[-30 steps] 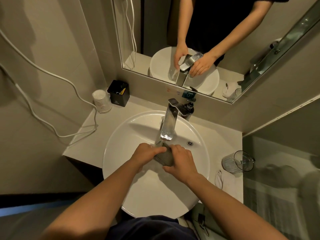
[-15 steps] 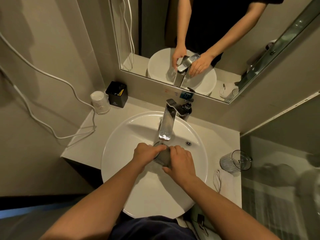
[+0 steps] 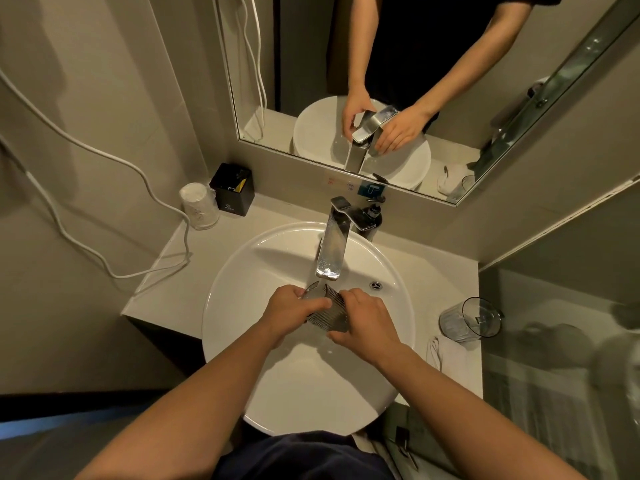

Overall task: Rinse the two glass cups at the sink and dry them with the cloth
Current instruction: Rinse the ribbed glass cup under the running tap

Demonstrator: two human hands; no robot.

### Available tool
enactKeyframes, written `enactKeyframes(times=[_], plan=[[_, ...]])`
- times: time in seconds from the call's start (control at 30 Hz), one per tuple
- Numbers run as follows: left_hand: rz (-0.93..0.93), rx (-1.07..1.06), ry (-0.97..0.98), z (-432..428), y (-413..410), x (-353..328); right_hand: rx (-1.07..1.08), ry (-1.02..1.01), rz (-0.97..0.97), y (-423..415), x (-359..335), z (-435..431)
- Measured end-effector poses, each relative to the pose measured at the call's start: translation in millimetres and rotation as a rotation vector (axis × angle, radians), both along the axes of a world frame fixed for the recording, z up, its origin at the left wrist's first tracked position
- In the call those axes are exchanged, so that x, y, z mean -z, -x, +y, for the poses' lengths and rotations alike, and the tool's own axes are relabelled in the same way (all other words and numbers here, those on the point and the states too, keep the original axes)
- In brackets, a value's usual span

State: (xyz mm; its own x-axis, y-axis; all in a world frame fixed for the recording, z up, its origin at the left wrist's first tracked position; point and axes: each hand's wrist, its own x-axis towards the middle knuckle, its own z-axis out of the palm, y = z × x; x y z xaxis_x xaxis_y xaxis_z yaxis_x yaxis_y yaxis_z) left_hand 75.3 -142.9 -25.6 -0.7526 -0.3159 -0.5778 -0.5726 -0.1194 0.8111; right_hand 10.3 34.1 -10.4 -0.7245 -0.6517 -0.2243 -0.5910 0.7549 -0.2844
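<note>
no legible text anywhere, small pale logo on the black box (image 3: 231, 189) at the counter's back left corner too blurred to read, red and blue tap stickers (image 3: 360, 187) on the mirror's lower edge unreadable

Beige tiled walls (image 3: 104, 81) lit by warm dim light, a mirror (image 3: 398, 64) mounted above a pale counter (image 3: 446, 271), white cables (image 3: 104, 157) hung down the left wall, a glass partition (image 3: 554, 341) set at the right.
</note>
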Motion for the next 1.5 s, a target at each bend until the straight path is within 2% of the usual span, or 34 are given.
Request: enactKeyframes(times=[0.2,0.47,0.6,0.83,1.1,1.23,1.5], plan=[[-0.042,-0.039,-0.018,3.8,1.4,-3.4,0.027,-0.029,0.106,-13.3,5.6,-5.2],[0.029,0.085,-0.078,-1.8,-2.1,1.3,0.02,0.019,-0.048,-1.3,-0.8,-1.1],[0.018,0.013,-0.058,1.7,0.4,-1.6,0.033,0.026,-0.062,-0.1,-3.5,-0.2],[-0.027,-0.075,-0.056,3.6,3.9,0.5,0.026,-0.016,0.057,-8.8,-1.7,-3.3],[-0.046,-0.021,-0.186,0.9,1.7,6.3,0.039,0.032,-0.09,2.1,-5.1,-6.8],[-0.035,-0.072,-0.155,0.6,-1.4,10.7,0.041,0.079,-0.139,6.8,-4.6,-6.9],[-0.034,-0.108,-0.221,1.3,2.9,9.1,0.039,0.163,-0.191,7.7,-4.9,-0.8]])
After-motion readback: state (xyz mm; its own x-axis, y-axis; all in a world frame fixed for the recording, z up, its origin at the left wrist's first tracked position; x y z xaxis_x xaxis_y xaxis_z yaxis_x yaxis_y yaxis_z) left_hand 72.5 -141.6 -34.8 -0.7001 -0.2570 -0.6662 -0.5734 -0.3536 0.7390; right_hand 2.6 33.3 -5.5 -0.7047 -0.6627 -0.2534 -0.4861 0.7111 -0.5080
